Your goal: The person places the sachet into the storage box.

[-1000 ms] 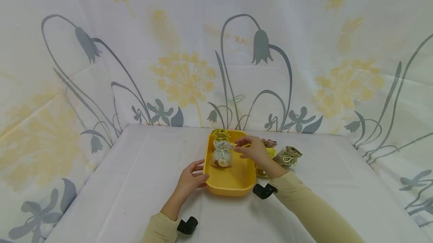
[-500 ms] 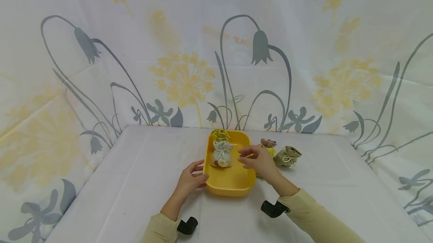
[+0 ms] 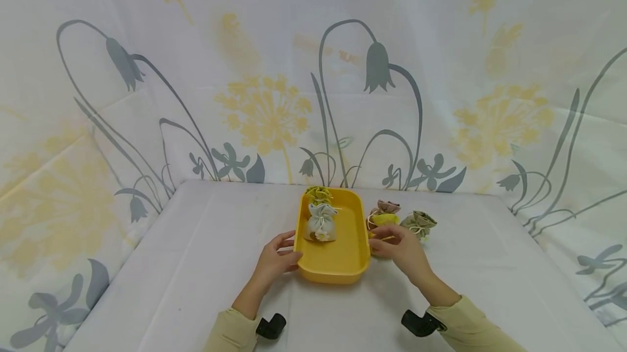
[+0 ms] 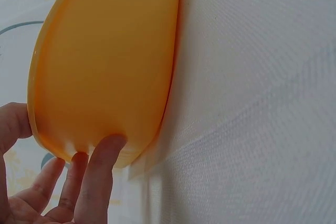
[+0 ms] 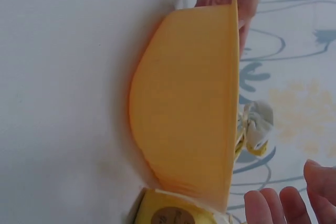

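Note:
A yellow plastic tray (image 3: 338,257) stands on the white cloth. Inside it, a pale drawstring pouch (image 3: 321,224) sits in front of a yellow-green pouch (image 3: 319,195). My left hand (image 3: 274,257) holds the tray's left side, thumb over the rim and fingers against the outer wall (image 4: 105,77). To the right of the tray, my right hand (image 3: 401,251) hovers with loosely bent fingers (image 5: 294,205) and nothing visibly held. A yellow pouch (image 5: 165,208) lies by the tray's right wall, close to that hand, which partly hides it in the head view.
Behind the right hand stand a pinkish-brown pouch (image 3: 388,208) and an olive-brown pouch (image 3: 418,223). White cloth (image 3: 196,265) covers the table, and a flower-printed curtain (image 3: 274,58) rises at its back edge.
My right hand has moved from over the tray to the right and slightly nearer, beside the yellow pouch. The left hand, tray and pouches in it stay put.

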A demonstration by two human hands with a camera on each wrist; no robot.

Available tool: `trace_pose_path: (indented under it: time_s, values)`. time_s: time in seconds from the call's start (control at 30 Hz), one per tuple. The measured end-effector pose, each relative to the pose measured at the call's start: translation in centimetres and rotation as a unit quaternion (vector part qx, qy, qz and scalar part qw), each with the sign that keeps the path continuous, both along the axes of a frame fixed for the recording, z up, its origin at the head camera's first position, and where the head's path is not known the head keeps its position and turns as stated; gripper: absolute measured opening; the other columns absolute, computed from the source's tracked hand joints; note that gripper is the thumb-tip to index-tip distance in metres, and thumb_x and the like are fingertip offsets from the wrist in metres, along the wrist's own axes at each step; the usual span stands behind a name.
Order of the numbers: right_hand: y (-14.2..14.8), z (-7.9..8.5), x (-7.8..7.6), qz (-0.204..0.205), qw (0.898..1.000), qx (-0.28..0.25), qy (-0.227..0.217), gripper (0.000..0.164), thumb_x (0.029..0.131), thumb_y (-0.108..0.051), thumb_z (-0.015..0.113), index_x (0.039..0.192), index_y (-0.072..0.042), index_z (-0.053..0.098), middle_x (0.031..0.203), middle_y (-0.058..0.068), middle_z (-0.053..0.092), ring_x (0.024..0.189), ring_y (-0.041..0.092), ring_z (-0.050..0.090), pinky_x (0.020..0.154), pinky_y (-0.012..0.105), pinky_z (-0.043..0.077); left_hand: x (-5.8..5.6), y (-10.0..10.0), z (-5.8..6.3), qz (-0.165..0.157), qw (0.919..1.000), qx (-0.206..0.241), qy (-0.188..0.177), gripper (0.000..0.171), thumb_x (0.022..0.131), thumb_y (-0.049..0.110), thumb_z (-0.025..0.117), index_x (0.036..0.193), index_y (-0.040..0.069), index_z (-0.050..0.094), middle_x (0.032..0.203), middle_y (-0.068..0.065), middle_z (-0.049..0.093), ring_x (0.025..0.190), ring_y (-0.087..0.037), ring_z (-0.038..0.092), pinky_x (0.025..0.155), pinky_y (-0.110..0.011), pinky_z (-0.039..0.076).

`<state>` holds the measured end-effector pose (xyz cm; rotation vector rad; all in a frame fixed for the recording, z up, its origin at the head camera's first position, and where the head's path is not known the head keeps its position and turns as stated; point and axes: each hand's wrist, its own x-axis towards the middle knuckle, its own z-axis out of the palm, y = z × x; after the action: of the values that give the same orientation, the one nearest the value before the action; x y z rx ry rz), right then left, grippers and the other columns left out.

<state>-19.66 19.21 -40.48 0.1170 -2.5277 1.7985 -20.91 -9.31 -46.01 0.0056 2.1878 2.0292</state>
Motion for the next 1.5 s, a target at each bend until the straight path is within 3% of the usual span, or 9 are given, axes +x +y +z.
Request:
trace_pose_path:
  time_s: [0.13, 0.2, 0.4, 0.6, 0.8, 1.1, 1.5]
  values:
    - [1.1, -0.3, 0.4, -0.011, 1.0, 0.007, 0.002, 0.032, 0.083, -0.01, 0.07, 0.11, 0.005, 0.062, 0.099, 0.014, 0.062, 0.086, 0.025, 0.064, 0.069, 0.032, 0.056, 0.7, 0.1, 1.3, -0.006, 1.0, 0.004, -0.001, 0.058, 0.083, 0.005, 0.066, 0.136, -0.002, 0.042, 0.125, -0.027, 0.048, 0.102, -0.032, 0.059, 0.071, -0.037, 0.056]
    - [1.6, -0.5, 0.5, -0.014, 1.0, 0.015, 0.01, 0.032, 0.083, -0.011, 0.07, 0.109, 0.005, 0.062, 0.099, 0.015, 0.062, 0.085, 0.024, 0.064, 0.068, 0.032, 0.057, 0.7, 0.2, 1.3, -0.004, 1.0, 0.002, 0.0, 0.058, 0.083, 0.005, 0.066, 0.136, -0.001, 0.042, 0.125, -0.026, 0.048, 0.102, -0.032, 0.059, 0.071, -0.037, 0.056]
    - [2.9, -1.1, 0.9, -0.035, 0.998, 0.035, 0.026, 0.029, 0.082, -0.011, 0.071, 0.105, 0.005, 0.064, 0.097, 0.016, 0.063, 0.082, 0.022, 0.065, 0.066, 0.03, 0.056, 0.2, 0.2, 0.3, 0.006, 1.0, -0.002, -0.001, 0.058, 0.083, 0.006, 0.066, 0.136, 0.001, 0.043, 0.125, -0.024, 0.049, 0.102, -0.031, 0.059, 0.07, -0.036, 0.056]
    - [4.4, -1.6, 1.1, -0.056, 0.997, 0.042, 0.038, 0.031, 0.083, -0.011, 0.07, 0.108, 0.005, 0.063, 0.098, 0.017, 0.062, 0.084, 0.025, 0.065, 0.067, 0.031, 0.057, 1.3, 0.3, 2.3, -0.001, 1.0, -0.003, -0.003, 0.057, 0.084, 0.004, 0.065, 0.135, -0.004, 0.042, 0.124, -0.028, 0.048, 0.102, -0.034, 0.058, 0.072, -0.037, 0.056]
    - [6.0, -2.2, 1.1, -0.075, 0.994, 0.044, 0.062, 0.034, 0.084, -0.013, 0.07, 0.11, 0.007, 0.061, 0.099, 0.019, 0.061, 0.078, 0.008, 0.064, 0.065, 0.026, 0.056, 2.1, 0.5, 3.7, -0.001, 1.0, -0.006, -0.004, 0.057, 0.083, 0.005, 0.065, 0.135, -0.004, 0.042, 0.125, -0.028, 0.047, 0.103, -0.034, 0.058, 0.073, -0.037, 0.056]
    - [8.1, -2.7, 0.3, -0.127, 0.986, 0.058, 0.096, 0.03, 0.082, -0.009, 0.071, 0.106, 0.007, 0.061, 0.093, 0.019, 0.063, 0.07, 0.0, 0.061, 0.059, 0.022, 0.055, 2.0, 0.5, 3.7, 0.001, 0.9999, -0.01, -0.005, 0.057, 0.083, 0.005, 0.065, 0.135, -0.004, 0.042, 0.124, -0.028, 0.048, 0.103, -0.034, 0.058, 0.075, -0.038, 0.055]
    - [9.5, -3.4, -1.1, -0.2, 0.974, 0.05, 0.091, 0.041, 0.08, -0.007, 0.072, 0.114, 0.006, 0.053, 0.103, 0.023, 0.056, 0.066, -0.007, 0.055, 0.058, 0.017, 0.053, 2.0, 0.5, 3.7, -0.002, 0.9999, -0.014, -0.003, 0.058, 0.084, 0.007, 0.065, 0.136, -0.003, 0.042, 0.125, -0.027, 0.047, 0.104, -0.034, 0.057, 0.077, -0.041, 0.054]
